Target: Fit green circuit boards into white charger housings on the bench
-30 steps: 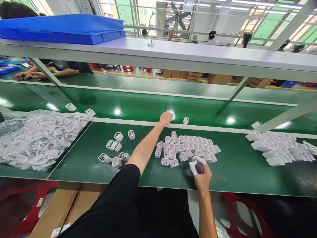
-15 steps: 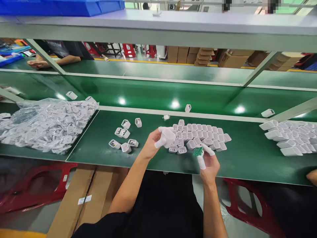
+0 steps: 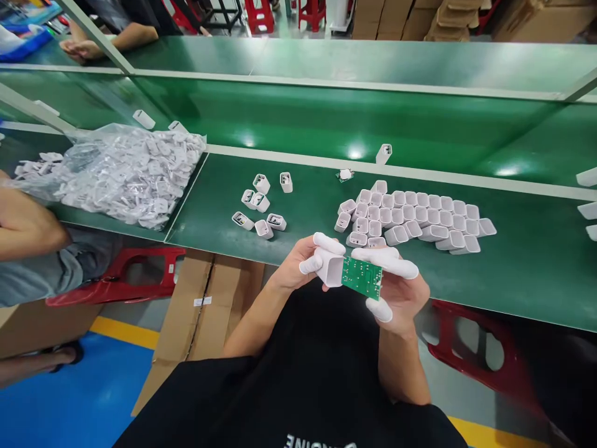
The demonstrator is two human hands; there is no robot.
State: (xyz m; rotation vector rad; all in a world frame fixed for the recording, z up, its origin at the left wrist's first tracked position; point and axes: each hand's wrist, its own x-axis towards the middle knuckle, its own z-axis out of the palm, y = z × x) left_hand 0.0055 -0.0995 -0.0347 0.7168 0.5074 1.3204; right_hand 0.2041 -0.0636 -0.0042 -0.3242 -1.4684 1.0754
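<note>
My left hand (image 3: 305, 264), with white covers on some fingertips, grips a white plastic charger housing (image 3: 333, 272) whose open end faces right. In my right hand (image 3: 396, 283), also with white fingertip covers, a green circuit board (image 3: 362, 277) is pinched by its right side, solder face towards me. The board's left edge meets the housing's mouth; whether it reaches inside I cannot tell. Both hands are close together in front of my chest, near the bench's front edge. Just beyond them, rows of white housings (image 3: 422, 214) stand packed on the green bench (image 3: 214, 211).
Left of my hands are several housings with boards inside (image 3: 259, 201). A plastic bag of small white parts (image 3: 135, 168) lies farther left. Behind the rows are a loose board (image 3: 345, 175) and a single housing (image 3: 384, 154). Another person's arm (image 3: 30, 221) rests at the left.
My hands have come together and nearer my body; the board, formerly apart from the housing, now meets its mouth. The view has tilted down, and a person's arm appears at the left.
</note>
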